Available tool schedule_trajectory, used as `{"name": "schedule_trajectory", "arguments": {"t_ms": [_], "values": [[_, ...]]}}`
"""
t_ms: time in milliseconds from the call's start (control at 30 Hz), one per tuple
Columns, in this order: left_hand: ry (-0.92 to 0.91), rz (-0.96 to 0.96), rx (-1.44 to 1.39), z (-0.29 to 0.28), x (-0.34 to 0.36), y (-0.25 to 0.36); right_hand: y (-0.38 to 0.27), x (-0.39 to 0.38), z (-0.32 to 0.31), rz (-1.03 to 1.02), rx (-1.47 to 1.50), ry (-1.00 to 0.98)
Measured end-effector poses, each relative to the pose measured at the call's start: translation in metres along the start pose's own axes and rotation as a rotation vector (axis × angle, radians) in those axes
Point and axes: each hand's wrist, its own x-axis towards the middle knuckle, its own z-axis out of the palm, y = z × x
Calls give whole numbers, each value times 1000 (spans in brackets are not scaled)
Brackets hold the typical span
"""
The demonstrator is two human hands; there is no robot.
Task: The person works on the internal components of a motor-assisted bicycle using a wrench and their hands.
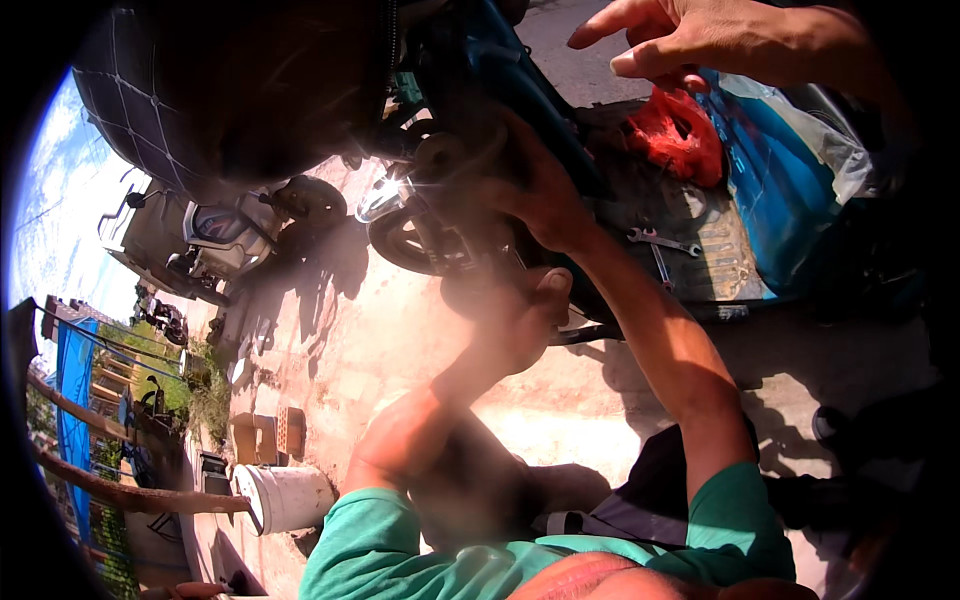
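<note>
My right hand [545, 195] reaches into the shaded front end of a blue scooter [530, 80]. Its fingers curve round a dark part there that I cannot make out. Lower and nearer, my left hand [535, 310] is closed with the thumb on top, beside the scooter's front; haze blurs it, and what its fingers hold is hidden. Just beyond both hands are a shiny metal piece [382, 200] catching the sun and a dark wheel [400, 245]. Two wrenches, one of them an open-ended wrench [665, 241], lie on the scooter's footboard [735, 270], right of my right forearm.
Another person's hand [680, 40] extends over the footboard from the upper right, above a red plastic bag [685, 135]. A large dark quilted cover [230, 90] hangs at upper left. A parked three-wheeler [215, 225] stands farther left; a white bucket [285, 497] and bricks [290, 430] are at lower left.
</note>
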Motion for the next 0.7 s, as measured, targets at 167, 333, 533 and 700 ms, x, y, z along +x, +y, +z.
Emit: {"name": "schedule_trajectory", "arguments": {"t_ms": [167, 333, 533, 700], "values": [[-108, -24, 62, -2, -2, 0, 4, 0, 3, 0, 47, -10], [-191, 91, 156, 0, 0, 5, -2, -1, 3, -3, 31, -61], [-217, 224, 250, 2, 1, -4, 0, -5, -1, 31, -45, -32], [-188, 349, 307, 3, 0, -8, -18, -5, 5, 8, -69, -75]]}}
